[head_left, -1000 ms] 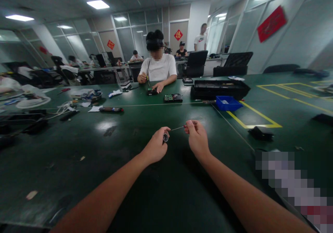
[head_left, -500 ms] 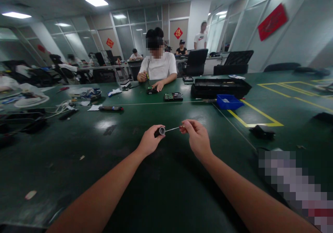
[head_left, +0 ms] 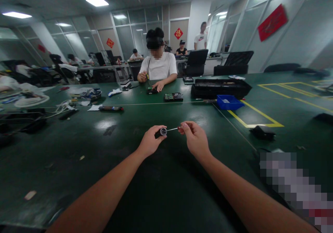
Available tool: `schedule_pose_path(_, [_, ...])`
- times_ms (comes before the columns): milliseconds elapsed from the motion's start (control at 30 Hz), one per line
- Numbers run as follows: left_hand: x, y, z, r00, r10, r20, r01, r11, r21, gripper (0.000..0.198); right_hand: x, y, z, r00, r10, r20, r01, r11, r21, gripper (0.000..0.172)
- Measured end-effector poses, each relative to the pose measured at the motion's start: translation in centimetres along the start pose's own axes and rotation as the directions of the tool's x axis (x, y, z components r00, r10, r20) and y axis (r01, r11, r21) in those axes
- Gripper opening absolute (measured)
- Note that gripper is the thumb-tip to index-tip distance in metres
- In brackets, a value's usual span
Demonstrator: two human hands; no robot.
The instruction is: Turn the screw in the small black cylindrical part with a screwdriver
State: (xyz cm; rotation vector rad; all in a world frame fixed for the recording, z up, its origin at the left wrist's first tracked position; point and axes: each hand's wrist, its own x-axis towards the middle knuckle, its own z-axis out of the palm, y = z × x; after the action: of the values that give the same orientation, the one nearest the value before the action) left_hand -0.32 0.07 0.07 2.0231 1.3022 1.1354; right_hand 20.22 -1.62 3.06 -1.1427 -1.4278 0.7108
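Observation:
In the head view, my left hand (head_left: 150, 142) is closed around a small black cylindrical part (head_left: 162, 132) whose round, silver-rimmed end faces me. A screwdriver (head_left: 172, 129) with a thin metal shaft and a red handle end is gripped by my right hand (head_left: 195, 135), the fingers pinched about the handle. Its shaft points left, and the tip meets the edge of the cylindrical part; whether it goes inside I cannot tell. Both hands are held up over the green table (head_left: 145, 198).
Across the table a person (head_left: 158, 64) works on a hard drive (head_left: 152, 90) with a yellow screwdriver. Another hard drive (head_left: 173, 97) lies nearer. On the right are a long black tray (head_left: 221, 89), a blue bin (head_left: 229, 102) and a black block (head_left: 262, 132). A dark cylindrical tool (head_left: 111, 108) lies left.
My left hand and the cylindrical part have shifted slightly right, my right hand slightly left. Less of the screwdriver shaft shows between them.

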Motion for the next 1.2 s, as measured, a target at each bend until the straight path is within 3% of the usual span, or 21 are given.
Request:
schedule_pose_path(133, [0.0, 0.0, 0.0, 1.000, 0.011, 0.002, -0.011, 1.000, 0.005, 0.035, -0.1, -0.2, -0.1, 1.000, -0.020, 0.011, 0.021, 0.999, -0.047, 0.034])
schedule_pose_path(333, [0.0, 0.0, 0.0, 0.998, 0.050, 0.026, -0.053, 0.989, 0.136, 0.037, -0.3, -1.0, -0.5, 0.996, -0.074, -0.049, 0.050, 0.924, -0.379, 0.050])
schedule_pose_path(533, [0.0, 0.4, 0.1, 0.996, 0.059, 0.069, -0.071, 0.979, 0.191, 0.036, -0.5, -1.0, -0.4, 0.981, -0.174, 0.085, 0.190, 0.952, -0.240, 0.022])
schedule_pose_path(700, [0.1, 0.1, 0.1, 0.996, 0.068, 0.060, -0.078, 0.980, 0.184, 0.037, -0.8, -1.1, -0.3, 0.987, -0.125, 0.100, 0.150, 0.942, -0.299, 0.034])
schedule_pose_path(800, [0.1, 0.1, 0.1, 0.997, 0.057, 0.052, -0.066, 0.982, 0.179, 0.036, -0.7, -0.8, -0.1, 0.994, -0.092, 0.062, 0.103, 0.973, -0.207, 0.026])
schedule_pose_path(900, [0.1, 0.3, 0.0, 0.998, 0.037, 0.041, -0.043, 0.984, 0.172, 0.036, -0.4, -0.1, 0.3, 1.000, 0.002, -0.013, -0.002, 1.000, 0.016, 0.024])
schedule_pose_path(1067, [0.2, 0.7, -0.2, 0.991, 0.112, 0.077, -0.123, 0.979, 0.161, 0.036, 0.7, 1.8, 0.6, 0.976, 0.212, -0.049, -0.180, 0.912, 0.368, 0.030])
schedule_pose_path(1133, [0.3, 0.7, -0.2, 0.983, 0.143, 0.111, -0.162, 0.968, 0.193, 0.034, 1.2, 2.5, 0.3, 0.964, 0.264, 0.013, -0.246, 0.879, 0.408, 0.029])
schedule_pose_path(1200, [0.4, 0.5, -0.2, 0.982, 0.125, 0.142, -0.156, 0.959, 0.236, 0.034, 1.5, 3.0, 0.0, 0.952, 0.308, -0.001, -0.287, 0.890, 0.355, 0.027])
